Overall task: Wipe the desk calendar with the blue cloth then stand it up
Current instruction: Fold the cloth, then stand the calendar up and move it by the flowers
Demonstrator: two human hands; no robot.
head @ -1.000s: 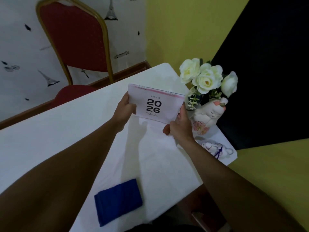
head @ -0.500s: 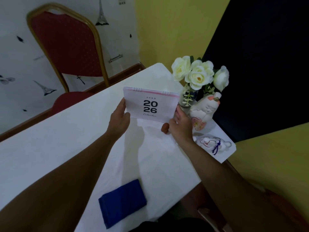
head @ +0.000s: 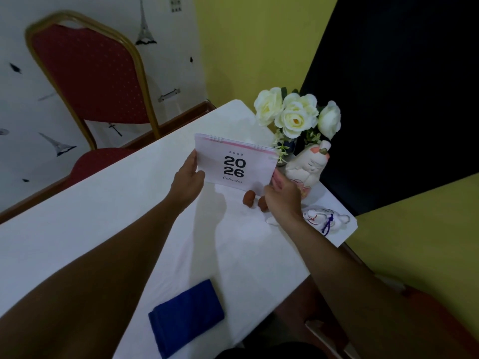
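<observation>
The desk calendar (head: 234,164) is white with a pink top strip and "2026" on its front. It is upright near the far right part of the white table (head: 103,203), its lower edge close to the surface. My left hand (head: 188,178) grips its left edge. My right hand (head: 281,199) holds its lower right corner, some fingers curled beneath. The folded blue cloth (head: 185,317) lies flat near the table's front edge, apart from both hands.
Right behind the calendar stand a vase of white roses (head: 295,115) and a pale ceramic figurine (head: 307,168). A small white figurine with a blue cord (head: 326,220) lies at the table's right corner. A red chair (head: 90,81) stands past the far edge.
The calendar stays held upright in both hands in about the same spot; its face has tipped slightly more upright. The cloth has not moved. The view has shifted a little.
</observation>
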